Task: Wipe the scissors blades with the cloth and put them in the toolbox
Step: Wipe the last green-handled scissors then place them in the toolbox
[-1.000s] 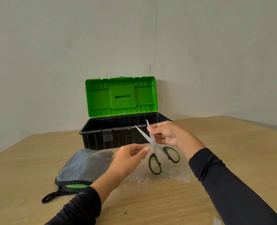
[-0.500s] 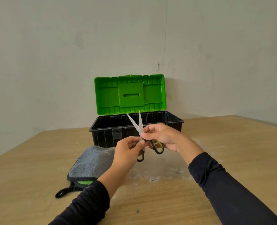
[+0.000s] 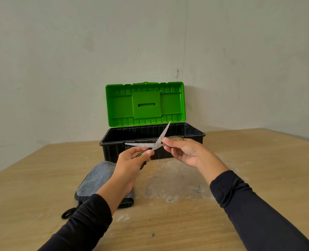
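Observation:
The scissors [image 3: 156,143] hang in the air in front of the toolbox with their silver blades spread wide, one pointing left and one up to the right. My left hand [image 3: 131,163] grips one black-and-green handle and my right hand [image 3: 183,151] grips the other. The black toolbox [image 3: 195,135] stands behind them with its green lid [image 3: 145,104] upright; I see nothing inside it. The grey cloth [image 3: 95,178] lies flat on the table under my left forearm, partly hidden.
The wooden table [image 3: 258,169] has a pale scuffed patch in the middle. A black loop [image 3: 67,213] sticks out from the cloth's near-left corner. A plain wall stands close behind the toolbox.
The scissors were held by the blades with the handles hanging down. Now each hand has a handle and the blades have opened from a narrow V to wide apart.

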`<act>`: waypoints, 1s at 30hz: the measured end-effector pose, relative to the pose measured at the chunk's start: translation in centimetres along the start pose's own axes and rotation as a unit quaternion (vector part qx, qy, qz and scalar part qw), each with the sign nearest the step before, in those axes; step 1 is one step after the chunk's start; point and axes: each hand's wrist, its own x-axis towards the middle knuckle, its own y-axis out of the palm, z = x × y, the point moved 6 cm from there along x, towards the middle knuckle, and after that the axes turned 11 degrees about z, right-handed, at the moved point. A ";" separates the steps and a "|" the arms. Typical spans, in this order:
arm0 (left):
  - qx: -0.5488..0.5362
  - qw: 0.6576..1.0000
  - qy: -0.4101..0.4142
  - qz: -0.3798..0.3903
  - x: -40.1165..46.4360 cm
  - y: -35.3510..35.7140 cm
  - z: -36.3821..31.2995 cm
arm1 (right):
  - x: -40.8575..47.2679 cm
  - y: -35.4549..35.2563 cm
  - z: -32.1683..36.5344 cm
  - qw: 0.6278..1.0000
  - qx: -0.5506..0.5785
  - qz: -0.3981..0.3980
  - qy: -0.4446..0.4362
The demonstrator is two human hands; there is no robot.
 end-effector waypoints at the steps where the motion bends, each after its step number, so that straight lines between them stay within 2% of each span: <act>1: -0.015 1.000 0.006 -0.010 0.0 -0.1 0.0 | 0.0 0.2 -0.3 0.999 0.048 -0.004 -0.004; 3: -0.035 0.999 0.016 -0.023 -0.1 -0.2 -0.2 | 0.0 1.0 -1.0 0.992 0.124 -0.009 -0.021; 5: -0.048 0.998 0.023 -0.031 -0.2 -0.2 -0.2 | 0.2 2.0 -1.7 0.987 0.154 -0.011 -0.043; 11: -0.069 0.996 0.036 -0.033 -0.5 0.1 -0.2 | 0.6 3.8 -2.9 0.994 0.069 -0.039 -0.072; 15: -0.066 0.997 0.021 -0.025 -0.3 -0.2 -0.2 | 0.3 3.4 -2.3 0.993 0.057 -0.055 -0.082; 18: -0.015 1.000 -0.007 0.012 0.0 -1.6 -0.4 | 0.1 2.7 -1.3 0.993 0.030 -0.063 -0.099; 20: 0.062 0.997 -0.031 0.027 0.0 -3.0 -0.5 | 0.2 2.0 -0.9 0.992 0.001 -0.072 -0.103; 22: 0.163 0.986 -0.034 0.011 0.2 -4.4 -0.6 | 0.3 1.4 -1.0 0.992 -0.021 -0.083 -0.095; 23: 0.243 0.970 -0.018 -0.006 0.3 -4.9 -0.9 | 0.4 1.1 -1.2 0.992 -0.031 -0.089 -0.089; 24: 0.346 0.938 0.007 -0.016 0.4 -5.2 -1.4 | 0.4 0.9 -1.4 0.991 -0.042 -0.096 -0.082; 27: 0.620 0.783 0.053 -0.018 0.1 -4.5 -1.8 | 0.7 0.7 -2.1 0.989 -0.076 -0.106 -0.068; 28: 0.671 0.740 0.036 -0.029 0.0 -4.6 -1.5 | 0.8 0.7 -2.2 0.988 -0.090 -0.106 -0.067; 30: 0.717 0.694 -0.027 -0.056 0.1 -5.3 -0.9 | 1.0 0.7 -2.4 0.984 -0.123 -0.107 -0.066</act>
